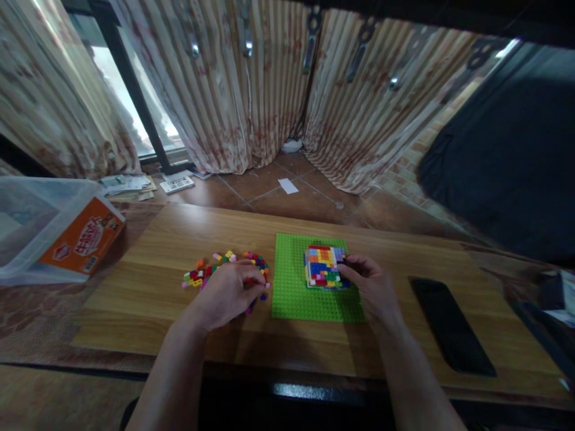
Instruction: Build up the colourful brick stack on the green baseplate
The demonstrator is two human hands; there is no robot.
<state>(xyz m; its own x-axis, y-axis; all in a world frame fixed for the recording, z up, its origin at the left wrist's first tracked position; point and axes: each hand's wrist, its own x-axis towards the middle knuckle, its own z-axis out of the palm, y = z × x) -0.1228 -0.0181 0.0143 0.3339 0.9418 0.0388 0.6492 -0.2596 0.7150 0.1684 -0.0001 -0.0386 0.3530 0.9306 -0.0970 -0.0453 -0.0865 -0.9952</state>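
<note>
A green studded baseplate [291, 302] lies on the wooden table. On it stands a low block built of colourful toy bricks [322, 266], its top a patchwork of red, orange, blue, yellow and white. My right hand [369, 281] is at the block's right edge, thumb and fingers closed against it. To the left of the baseplate, my left hand [233, 290] hovers over a pile of loose toy bricks [257, 260] and covers part of it. Its fingers are curled in towards the thumb; what they pinch, if anything, is too small to tell. A tiny pink brick [268, 285] shows by the fingertips.
A black phone-like slab [451, 326] lies on the table [148, 299] at the right. A clear plastic bin [40, 239] with an orange label stands at the far left. Beyond the table are striped curtains [215, 90], papers [128, 185] and a tiled floor [251, 188].
</note>
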